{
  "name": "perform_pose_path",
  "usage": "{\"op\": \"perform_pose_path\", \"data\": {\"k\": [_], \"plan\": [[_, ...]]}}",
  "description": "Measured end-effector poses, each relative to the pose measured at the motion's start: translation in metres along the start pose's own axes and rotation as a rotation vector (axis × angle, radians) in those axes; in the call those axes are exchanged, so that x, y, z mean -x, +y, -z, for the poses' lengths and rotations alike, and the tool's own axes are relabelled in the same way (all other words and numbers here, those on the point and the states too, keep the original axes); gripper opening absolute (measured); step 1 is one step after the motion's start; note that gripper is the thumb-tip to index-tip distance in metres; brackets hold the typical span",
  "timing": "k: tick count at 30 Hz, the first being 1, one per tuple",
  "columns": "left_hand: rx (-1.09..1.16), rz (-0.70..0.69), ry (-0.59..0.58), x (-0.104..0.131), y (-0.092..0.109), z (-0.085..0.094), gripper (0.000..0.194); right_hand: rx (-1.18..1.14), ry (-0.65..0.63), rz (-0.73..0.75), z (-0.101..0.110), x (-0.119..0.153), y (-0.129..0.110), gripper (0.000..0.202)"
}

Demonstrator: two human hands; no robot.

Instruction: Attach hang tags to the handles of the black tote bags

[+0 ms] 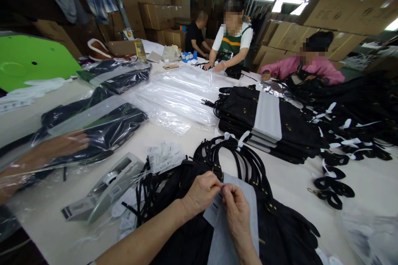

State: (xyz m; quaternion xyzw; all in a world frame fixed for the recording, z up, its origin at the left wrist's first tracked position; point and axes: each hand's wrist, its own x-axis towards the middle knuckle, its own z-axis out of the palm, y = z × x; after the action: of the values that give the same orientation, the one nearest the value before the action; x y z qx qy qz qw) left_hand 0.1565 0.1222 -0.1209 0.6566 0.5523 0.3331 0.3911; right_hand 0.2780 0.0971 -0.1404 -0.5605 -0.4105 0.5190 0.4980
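Note:
A black bag (186, 236) lies in front of me on top of other black bags, with a pale grey-white wrap sheet (248, 198) across its middle. Over its strap buckle, my left hand (202, 190) is closed in a pinch. My right hand (236, 207) pinches too, its fingertips meeting those of the left. What they hold between them is too small and hidden to make out. Just under the fingers a white barcode tag (212, 212) rests on the wrap. Black looped handles (245, 157) rise behind the hands, with white wrapping on parts of them.
Left stands a grey tape dispenser (104, 188), near loose white tags (164, 155). Another person's hand (70, 145) touches plastic-wrapped dark bags (93, 124). Clear plastic bags (180, 95) cover the table's middle. Stacked black bags (239, 105) and coiled straps (334, 186) lie right. Several people work around.

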Motion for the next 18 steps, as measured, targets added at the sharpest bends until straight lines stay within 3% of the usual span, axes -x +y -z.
{"op": "perform_pose_path", "data": {"k": [7, 18], "plan": [[0.141, 0.242, 0.017, 0.0003, 0.0041, 0.0075, 0.011, -0.163, -0.065, -0.089, 0.0005, -0.0044, 0.0024, 0.029], [0.05, 0.147, -0.029, 0.0022, 0.0074, 0.0046, 0.019, -0.365, -0.114, -0.228, -0.0043, -0.0096, 0.0013, 0.031]]}}
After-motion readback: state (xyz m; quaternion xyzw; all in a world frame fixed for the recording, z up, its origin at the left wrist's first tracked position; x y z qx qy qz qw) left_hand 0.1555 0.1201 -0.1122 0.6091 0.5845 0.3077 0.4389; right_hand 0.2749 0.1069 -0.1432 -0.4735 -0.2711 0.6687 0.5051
